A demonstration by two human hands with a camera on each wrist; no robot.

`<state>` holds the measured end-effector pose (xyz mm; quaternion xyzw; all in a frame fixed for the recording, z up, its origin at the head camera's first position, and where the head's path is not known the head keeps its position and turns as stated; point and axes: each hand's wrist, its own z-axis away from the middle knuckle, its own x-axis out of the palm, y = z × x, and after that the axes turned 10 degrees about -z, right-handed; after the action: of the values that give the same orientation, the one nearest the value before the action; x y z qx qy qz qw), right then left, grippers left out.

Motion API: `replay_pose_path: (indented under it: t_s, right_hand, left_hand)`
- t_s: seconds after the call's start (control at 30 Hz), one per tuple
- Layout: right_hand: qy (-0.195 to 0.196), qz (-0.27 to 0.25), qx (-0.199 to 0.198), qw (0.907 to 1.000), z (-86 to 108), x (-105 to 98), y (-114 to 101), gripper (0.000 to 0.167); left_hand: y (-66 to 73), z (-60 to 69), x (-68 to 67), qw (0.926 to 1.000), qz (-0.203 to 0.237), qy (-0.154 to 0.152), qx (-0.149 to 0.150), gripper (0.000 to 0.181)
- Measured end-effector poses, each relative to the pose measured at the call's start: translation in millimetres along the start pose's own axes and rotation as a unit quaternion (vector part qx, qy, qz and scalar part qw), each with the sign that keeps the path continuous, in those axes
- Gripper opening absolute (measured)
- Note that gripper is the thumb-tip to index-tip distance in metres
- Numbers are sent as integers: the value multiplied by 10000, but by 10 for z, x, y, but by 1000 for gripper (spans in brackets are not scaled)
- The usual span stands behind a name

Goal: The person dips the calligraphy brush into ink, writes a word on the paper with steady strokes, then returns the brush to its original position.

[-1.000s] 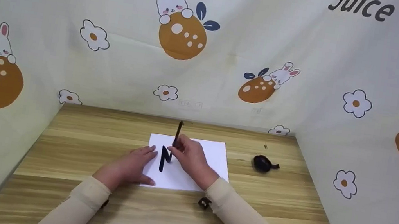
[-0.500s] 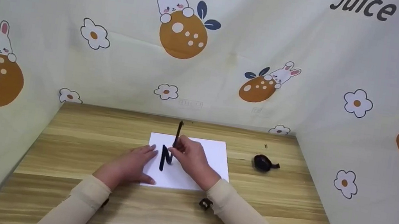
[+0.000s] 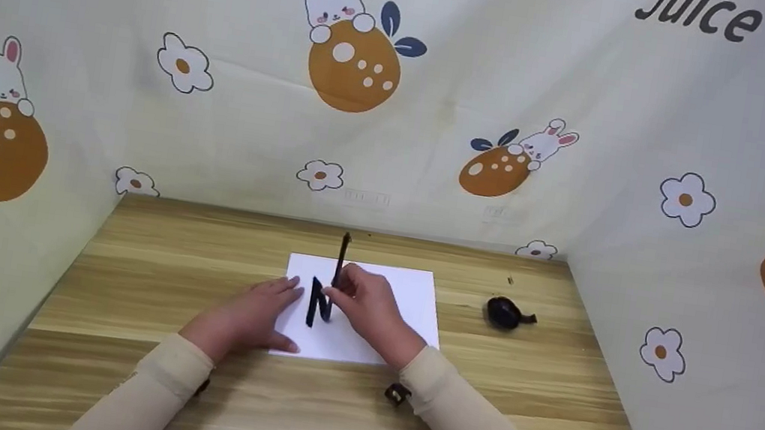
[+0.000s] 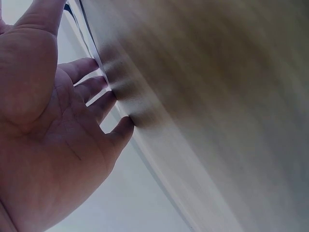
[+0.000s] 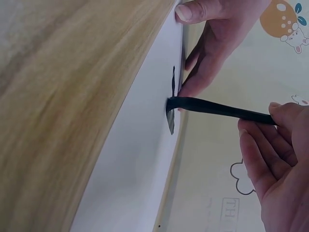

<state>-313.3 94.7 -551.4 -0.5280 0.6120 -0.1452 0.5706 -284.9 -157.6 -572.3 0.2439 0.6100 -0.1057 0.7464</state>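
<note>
A white sheet of paper [image 3: 363,345] lies on the wooden table, bearing thick black strokes [image 3: 313,303] shaped like an N. The right hand [image 3: 372,310] pinches a dark brush [image 3: 342,254] between thumb and fingers, held nearly upright. In the right wrist view, the tip of the brush [image 5: 212,107] touches the paper [image 5: 130,145] at the strokes. The left hand [image 3: 254,313] rests with spread, fairly straight fingers on the sheet's left edge; the left wrist view shows this hand [image 4: 72,121] with its fingertips down on the surface.
To the right of the paper, a small black round dish with a short handle [image 3: 504,314] stands on the table [image 3: 157,250]. A tiny dark speck [image 3: 510,280] lies behind it. Printed cloth [image 3: 237,125] with rabbits, oranges and flowers hangs around the back and sides.
The right hand and brush have moved slightly toward the near edge, and the stroke on the right reaches a little lower. The left hand has kept its place.
</note>
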Motion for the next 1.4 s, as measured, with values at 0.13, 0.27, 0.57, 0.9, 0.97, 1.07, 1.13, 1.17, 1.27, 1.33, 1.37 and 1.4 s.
replay_pose_path:
  t_s: [0.13, 0.27, 0.57, 0.9, 0.97, 1.07, 1.13, 1.17, 1.27, 1.33, 1.37, 1.4]
  right_hand:
    - [-20, -46, -38, 10000, 11, -4, -11, 12]
    - [-46, -75, -72, 9999, 22, -4, -13, 12]
    - [-83, -88, -26, 9999, 40, -5, -8, 14]
    - [-124, -195, 148, 9996, 52, -10, -58, 13]
    - [-122, -214, 153, 9996, 55, -8, -61, 13]
    - [-127, -250, 128, 9995, 57, -9, -65, 13]
    - [-122, -251, 98, 9996, 56, -10, -66, 12]
    - [-125, -250, 83, 9996, 56, -10, -65, 13]
    - [-108, -205, 39, 9997, 54, -9, -67, 13]
    - [-94, -182, 24, 9998, 54, -10, -66, 14]
    - [-90, -178, 26, 9998, 53, -10, -68, 14]
    - [-89, -174, 29, 9998, 51, -12, -70, 14]
  left_hand:
    - [-3, -7, 10, 10000, 10, -28, -21, 108]
    - [-15, -17, 27, 9999, -34, -67, -67, 109]
    - [-18, -34, 42, 9999, -25, -83, -103, 108]
    - [-20, -23, 28, 10000, -31, -47, -65, 108]
    - [-18, -21, 21, 10000, -37, -45, -60, 108]
    - [-20, -15, 18, 10000, -18, -35, -38, 108]
    - [-17, -11, 13, 10000, 2, -25, -27, 108]
    - [-17, -11, 12, 10000, 2, -25, -31, 108]
    - [-13, -10, 8, 10000, -10, -42, -46, 108]
    - [-14, -16, 10, 10000, -31, -65, -62, 109]
    - [-15, -18, 11, 9999, -49, -76, -71, 109]
    - [-17, -20, 13, 9999, -45, -76, -69, 109]
